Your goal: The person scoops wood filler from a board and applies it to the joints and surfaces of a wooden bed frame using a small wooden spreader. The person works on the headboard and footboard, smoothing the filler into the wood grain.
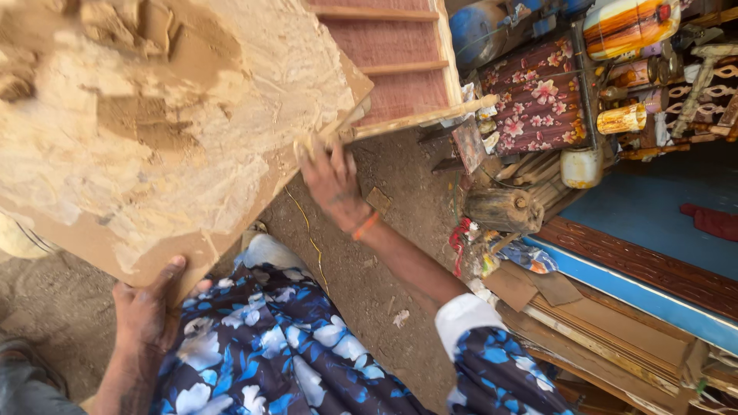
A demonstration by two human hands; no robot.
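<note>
Left hand (146, 307) grips the board (154, 138) at lower left, right hand (332, 180) clamps its centre edge; keep it level.

Daylight is bright and even here, strongest on the pale board (154, 115) from nine to twelve o'clock, where the caked surface nearly washes out and close detail goes soft. Shadows are gentle: a dim band lies under the board's lower edge around the left hand (150, 307) at seven o'clock, and the blue floor (653, 207) at three o'clock sits in deeper shade. The view is tilted, lines bow a little toward the corners, and the right hand (332, 180) at the centre is slightly smeared, while the clutter at one o'clock stays fairly sharp.
</note>
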